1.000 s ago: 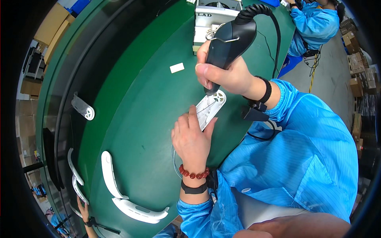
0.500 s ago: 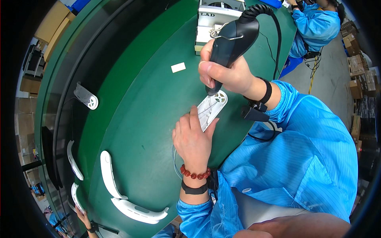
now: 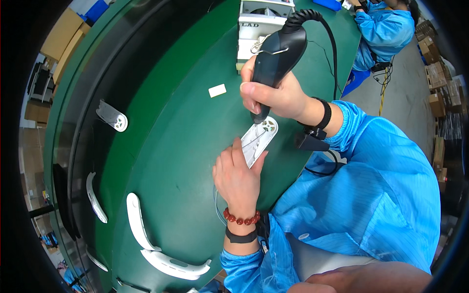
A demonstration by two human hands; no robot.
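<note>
Head view, only one given: right hand at upper centre, fingers wrapped fully round a dark corded electric screwdriver; tip pointing down onto the round end of a white plastic part at centre of frame; left hand just below, fingers stretched nearly flat, pressing the part's near end onto the green table, grasping nothing as far as can be seen; thin wires run along the part under the fingertips.

Doing it well, as a judgement: keep driver upright over the hole w/ steady downward push so the bit doesn't skid across the plastic; left fingers clear of the tip & off the wires; part flat, no rocking.

Elsewhere: more white curved parts at lower left; another w/ holes on the dark belt at left; small white tag above centre; white box at top; co-worker in a blue coat upper right.
</note>
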